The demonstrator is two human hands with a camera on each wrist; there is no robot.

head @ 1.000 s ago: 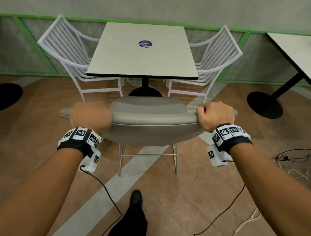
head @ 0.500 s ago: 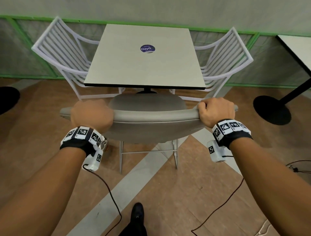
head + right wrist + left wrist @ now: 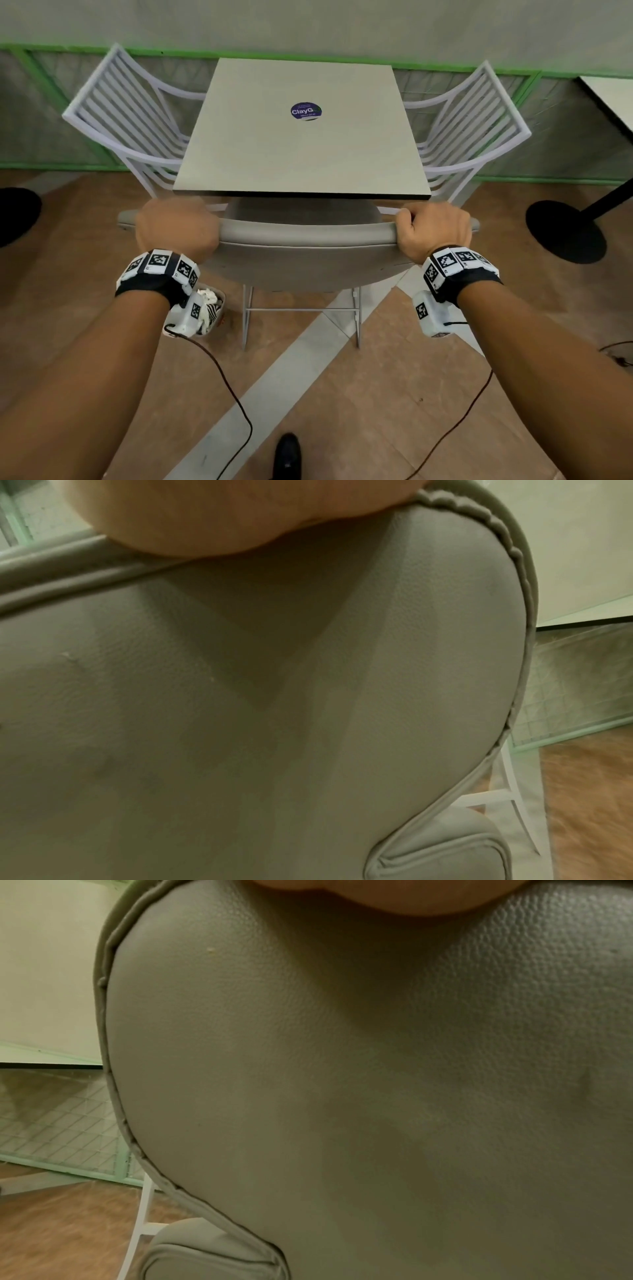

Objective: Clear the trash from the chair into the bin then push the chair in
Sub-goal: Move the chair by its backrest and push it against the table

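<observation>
A grey padded chair [image 3: 305, 255] stands in front of me, its seat mostly under the square table [image 3: 301, 144]. My left hand [image 3: 176, 228] grips the top edge of the backrest near its left end. My right hand [image 3: 435, 228] grips the same edge near its right end. Both wrist views are filled by the back of the backrest [image 3: 377, 1083] [image 3: 240, 710], with only the heel of each hand showing at the top. A small bin [image 3: 214, 310] with crumpled white trash stands on the floor under my left wrist, partly hidden by it.
Two white slatted chairs [image 3: 130, 126] [image 3: 469, 133] flank the table. A black table base [image 3: 565, 233] stands to the right and another [image 3: 17, 216] at the left edge. Cables [image 3: 222, 387] trail across the wooden floor, and my shoe [image 3: 287, 455] is below.
The chair has slid forward with both hands on its backrest, and its seat now lies further under the table. The bin has come into view under my left wrist.
</observation>
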